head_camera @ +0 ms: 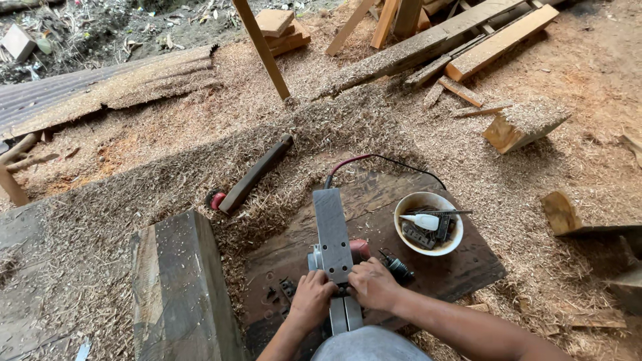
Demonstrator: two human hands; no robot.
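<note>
Electric planer (333,234): lying sole-up on a dark wooden board (461,267) on the floor, long grey metal plate running straight away from the hands; near end under both hands. Judged heavy, rigid and hard-edged, the smooth metal sole likely slippery; best held by the body on either side, clear of the blade slot. Left hand (311,299): fingers curled down onto the near left of the planer, pressed on it; full clamp cannot be told. Right hand (372,283): laid over the near right of the planer, fingers bent together against it, forearm coming in from the lower right. Just right of the right hand: small black part (399,269). Beyond it: white bowl (429,223) of small tools. Left of the left hand: thick timber block (180,287). Farther off: red-and-black cable (374,160), dark wooden bar (257,172), sawdust (334,120), stacked planks (468,37).
</note>
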